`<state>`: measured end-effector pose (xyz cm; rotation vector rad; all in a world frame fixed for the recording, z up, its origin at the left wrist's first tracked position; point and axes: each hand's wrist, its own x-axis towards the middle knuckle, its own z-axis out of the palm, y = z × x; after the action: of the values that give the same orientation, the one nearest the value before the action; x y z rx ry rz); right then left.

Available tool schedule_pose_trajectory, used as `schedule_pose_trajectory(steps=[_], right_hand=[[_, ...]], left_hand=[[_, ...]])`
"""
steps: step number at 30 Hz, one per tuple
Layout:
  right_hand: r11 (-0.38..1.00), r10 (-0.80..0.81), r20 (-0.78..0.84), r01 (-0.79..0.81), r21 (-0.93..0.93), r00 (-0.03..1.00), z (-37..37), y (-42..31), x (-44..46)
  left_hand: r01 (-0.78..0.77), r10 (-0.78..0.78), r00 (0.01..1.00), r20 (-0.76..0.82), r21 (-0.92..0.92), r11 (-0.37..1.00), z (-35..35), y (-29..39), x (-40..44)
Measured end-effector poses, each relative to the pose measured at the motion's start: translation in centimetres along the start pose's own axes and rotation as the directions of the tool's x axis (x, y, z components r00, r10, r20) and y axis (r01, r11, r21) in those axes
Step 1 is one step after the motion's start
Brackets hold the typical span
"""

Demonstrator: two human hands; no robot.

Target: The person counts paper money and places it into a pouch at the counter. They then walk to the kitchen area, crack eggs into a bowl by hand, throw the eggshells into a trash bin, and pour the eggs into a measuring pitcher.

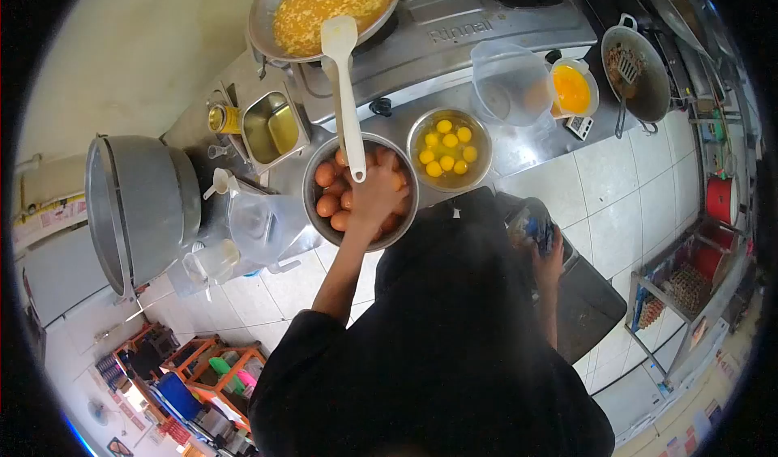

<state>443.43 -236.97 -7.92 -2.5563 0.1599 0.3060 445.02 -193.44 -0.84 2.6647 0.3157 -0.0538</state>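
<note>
My left hand (378,193) reaches into a metal bowl of brown eggs (327,206), its fingers curled around an egg (399,181) on the right side. Above that bowl, a white spatula (346,92) spans from the frying pan (258,32) down over the bowl's rim. Just right of it stands a metal bowl (412,159) with several cracked eggs (449,141), their yolks whole. Low on the right, my right hand (549,261) is at the dark bin (587,295), beside crumpled bluish plastic (528,227). Its fingers are bent, and what they hold is hidden.
Egg mixture fills the pan on the stove (454,32). A clear plastic container (506,84), a jug of beaten egg (571,88) and a wok (636,72) stand right. An oil tray (271,129), a plastic jug (259,226) and a large pot (150,206) are left.
</note>
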Motion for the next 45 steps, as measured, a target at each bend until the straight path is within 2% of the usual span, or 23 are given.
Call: schedule_pose_trajectory(steps=[2,4,5,7,11,12,13,14,15,16,18,21,22,23,25,26,27,29,33,37,39,43,45], right_hand=[[0.96,-0.07,0.08,0.045,0.275,0.994,0.1,-5.5,2.4],[0.936,-0.244,-0.03,0.244,0.256,0.969,0.3,-11.4,3.5],[0.933,-0.254,-0.025,0.252,0.259,0.967,0.7,-13.8,4.1],[0.81,-0.438,-0.043,0.415,0.414,0.898,1.6,-17.7,4.9],[0.669,-0.681,-0.019,0.632,0.39,0.732,2.0,-24.0,4.7],[0.608,-0.758,0.032,0.688,0.396,0.651,2.1,-25.8,4.3],[0.541,-0.824,0.08,0.736,0.407,0.561,2.5,-27.2,3.9],[0.535,-0.829,0.083,0.741,0.407,0.553,3.2,-28.4,3.3],[0.577,-0.745,0.194,0.472,0.666,0.638,3.9,-29.5,2.6],[0.549,-0.666,0.335,0.134,0.825,0.667,4.4,-30.2,2.3],[0.493,-0.644,0.326,0.05,0.869,0.692,5.1,-30.4,2.8],[0.46,-0.572,0.381,-0.101,0.882,0.726,4.4,-29.7,3.8],[0.439,-0.552,0.223,0.053,0.897,0.804,4.1,-29.4,4.1],[0.421,-0.529,0.052,0.209,0.883,0.847,3.7,-29.1,4.3],[0.472,-0.467,0.004,0.246,0.846,0.884,2.2,-29.1,4.6],[0.502,-0.602,-0.156,0.523,0.689,0.783,1.9,-28.9,5.1],[0.474,-0.73,-0.268,0.748,0.464,0.629,1.5,-28.8,5.3],[0.528,-0.746,-0.176,0.732,0.429,0.642,1.5,-29.2,5.4],[0.502,-0.666,-0.353,0.744,0.441,0.658,1.6,-28.1,6.7],[0.574,-0.673,-0.195,0.67,0.47,0.713,1.2,-28.2,7.8],[0.485,-0.505,0.149,0.137,0.864,0.85,0.7,-28.2,8.7],[0.468,-0.641,0.151,0.227,0.854,0.753,0.3,-27.9,10.0],[0.599,-0.629,0.206,0.299,0.743,0.75,0.3,-27.3,10.9]], left_hand=[[-0.031,0.071,0.968,-0.241,0.165,0.986,0.0,1.4,-0.1],[0.149,-0.161,0.984,0.075,0.149,0.978,0.0,1.4,-0.4],[0.159,-0.17,0.983,0.068,0.151,0.976,0.0,1.4,-0.6],[0.225,-0.218,0.973,0.074,-0.103,0.969,-0.1,1.2,-1.1],[0.2,-0.26,0.962,-0.086,-0.43,0.88,-0.4,-0.4,-3.0],[0.166,-0.3,0.948,-0.103,-0.646,0.745,0.0,-1.1,-3.5],[0.168,-0.307,0.946,-0.107,-0.649,0.742,-1.6,-0.1,-3.5],[0.229,-0.38,0.925,-0.012,-0.779,0.583,-3.4,1.1,-3.7],[0.281,-0.43,0.898,0.092,-0.873,0.399,-4.7,1.8,-3.9],[0.276,-0.436,0.896,0.085,-0.876,0.396,-4.6,2.0,-3.9],[0.011,-0.265,0.953,-0.147,-0.858,0.514,-4.3,3.0,-3.5],[0.045,-0.244,0.962,-0.122,-0.812,0.582,-5.2,4.7,-2.4],[0.034,-0.235,0.971,-0.043,-0.948,0.316,-3.8,4.3,-1.7],[0.024,-0.236,0.97,-0.053,-0.95,0.31,-2.6,4.0,-1.1],[0.046,-0.228,0.974,-0.005,-0.974,0.22,0.0,3.5,0.1],[0.03,-0.173,0.981,0.089,-0.948,-0.317,1.7,3.2,1.0],[0.03,-0.166,0.982,0.087,-0.947,-0.321,2.1,4.2,1.6],[0.008,-0.166,0.985,0.05,-0.97,-0.244,2.6,6.2,2.6],[0.046,-0.084,0.994,0.072,-0.958,-0.283,1.7,7.0,3.9],[0.094,-0.037,0.994,0.107,-0.958,-0.27,1.2,7.9,4.8],[-0.067,0.016,0.998,-0.065,-0.971,0.231,-0.5,7.5,5.0],[-0.021,0.068,0.998,0.005,-0.928,0.372,-0.7,5.7,6.0],[-0.152,0.162,0.984,-0.075,-0.826,0.543,-1.1,4.8,6.6]])
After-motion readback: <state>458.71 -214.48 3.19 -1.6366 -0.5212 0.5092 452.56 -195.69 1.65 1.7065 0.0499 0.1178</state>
